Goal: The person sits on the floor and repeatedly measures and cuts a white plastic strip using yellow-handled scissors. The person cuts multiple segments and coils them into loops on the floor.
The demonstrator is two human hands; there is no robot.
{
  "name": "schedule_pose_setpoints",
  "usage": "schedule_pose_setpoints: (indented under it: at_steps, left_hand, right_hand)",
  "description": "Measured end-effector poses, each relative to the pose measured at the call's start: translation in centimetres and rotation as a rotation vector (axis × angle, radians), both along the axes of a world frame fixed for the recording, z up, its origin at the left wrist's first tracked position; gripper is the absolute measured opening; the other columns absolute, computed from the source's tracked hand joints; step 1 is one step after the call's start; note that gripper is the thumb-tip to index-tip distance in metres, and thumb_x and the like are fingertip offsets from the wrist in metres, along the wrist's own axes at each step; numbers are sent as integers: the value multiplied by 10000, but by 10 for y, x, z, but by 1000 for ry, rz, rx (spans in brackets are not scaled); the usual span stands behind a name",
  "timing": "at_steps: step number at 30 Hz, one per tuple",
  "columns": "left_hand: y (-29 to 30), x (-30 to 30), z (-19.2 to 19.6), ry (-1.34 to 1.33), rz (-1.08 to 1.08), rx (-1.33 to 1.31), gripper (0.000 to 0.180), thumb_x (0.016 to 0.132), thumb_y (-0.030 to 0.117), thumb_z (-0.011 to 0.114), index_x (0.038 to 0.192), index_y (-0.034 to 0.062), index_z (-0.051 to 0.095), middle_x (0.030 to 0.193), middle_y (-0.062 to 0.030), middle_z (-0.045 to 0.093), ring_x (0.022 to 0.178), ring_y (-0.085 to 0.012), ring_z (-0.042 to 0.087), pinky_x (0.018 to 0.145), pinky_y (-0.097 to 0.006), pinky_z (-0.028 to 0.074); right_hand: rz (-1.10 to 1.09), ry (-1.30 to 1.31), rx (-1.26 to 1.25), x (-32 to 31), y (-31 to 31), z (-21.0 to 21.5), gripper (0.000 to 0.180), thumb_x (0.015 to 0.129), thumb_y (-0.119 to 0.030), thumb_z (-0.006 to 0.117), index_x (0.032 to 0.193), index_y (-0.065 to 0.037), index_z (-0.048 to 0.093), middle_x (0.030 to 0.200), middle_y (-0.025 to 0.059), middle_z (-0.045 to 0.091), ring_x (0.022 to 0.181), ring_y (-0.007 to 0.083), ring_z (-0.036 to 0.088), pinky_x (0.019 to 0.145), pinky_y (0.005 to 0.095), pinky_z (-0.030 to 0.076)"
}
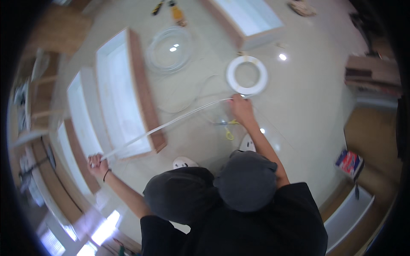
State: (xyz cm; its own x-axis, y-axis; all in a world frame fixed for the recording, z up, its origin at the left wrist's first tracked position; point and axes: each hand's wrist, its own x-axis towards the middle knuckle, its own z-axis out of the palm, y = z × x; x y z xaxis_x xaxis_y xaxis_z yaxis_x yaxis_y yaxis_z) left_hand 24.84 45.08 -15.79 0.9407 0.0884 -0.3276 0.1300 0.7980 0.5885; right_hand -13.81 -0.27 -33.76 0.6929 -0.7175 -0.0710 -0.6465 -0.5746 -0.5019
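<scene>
A long white strip (177, 120) runs taut between my two hands, slanting up from left to right. Out at the far left, my left hand (98, 165) is closed round one end of it, in front of a white box. My right hand (241, 109) pinches the strip in the middle of the view, just below a flat white roll (232, 77) of strip on the floor. Yellow-handled scissors (229, 133) lie under my right wrist. Beyond the strip rests a loose coil (166, 69) of clear or whitish strip.
White-lined open boxes with brown sides stand on the left (121, 94) and at the top (252, 17). A yellow bottle (177, 16) and a dark-and-yellow hand tool (157, 7) lie at the far side. On the right are brown boards (369, 72) and a red-and-blue package (349, 163).
</scene>
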Motion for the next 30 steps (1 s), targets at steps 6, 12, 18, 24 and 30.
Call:
schedule_pose_setpoints:
  at_steps: [6, 12, 18, 24, 30]
  left_hand:
    - [15, 0, -13, 107, -42, -188, 68, 710, 48, 497, 746, 76, 446, 492, 60, 270, 389, -64, 253, 424, -231, 230]
    - [69, -25, -43, 210, -81, -28, 144, 775, 101, 471, 663, 114, 381, 503, 39, 276, 399, -68, 268, 430, -237, 241]
    - [155, -128, -105, 805, 184, 248, 170, 822, 201, 525, 764, 58, 454, 568, 17, 415, 450, -114, 391, 453, -247, 367]
    - [271, -184, -220, 1034, 123, 813, 250, 834, 149, 514, 1003, -23, 450, 890, -131, 501, 777, -218, 511, 563, -332, 446]
    - [165, -196, -171, 851, 356, 1902, 251, 867, 110, 471, 1078, -20, 436, 973, -144, 466, 903, -251, 488, 711, -381, 422]
  right_hand:
    - [37, 16, 69, 5, 5, 38, 267, 957, -306, 529, 972, -43, 567, 987, 155, 612, 886, 342, 610, 784, 474, 446]
    - [170, 63, -81, 0, 5, 28, 290, 958, -321, 528, 971, -34, 562, 957, 142, 601, 840, 331, 614, 760, 441, 438]
    - [429, 262, -18, -24, 33, 41, 325, 945, -342, 538, 970, -18, 560, 933, 147, 596, 811, 322, 624, 774, 435, 440]
    - [697, 148, -63, -25, 57, 35, 358, 953, -369, 518, 967, -16, 578, 916, 143, 599, 785, 316, 629, 787, 424, 437]
    - [826, 209, -35, 0, 67, 38, 383, 957, -387, 506, 928, -20, 613, 892, 144, 606, 781, 302, 637, 823, 414, 434]
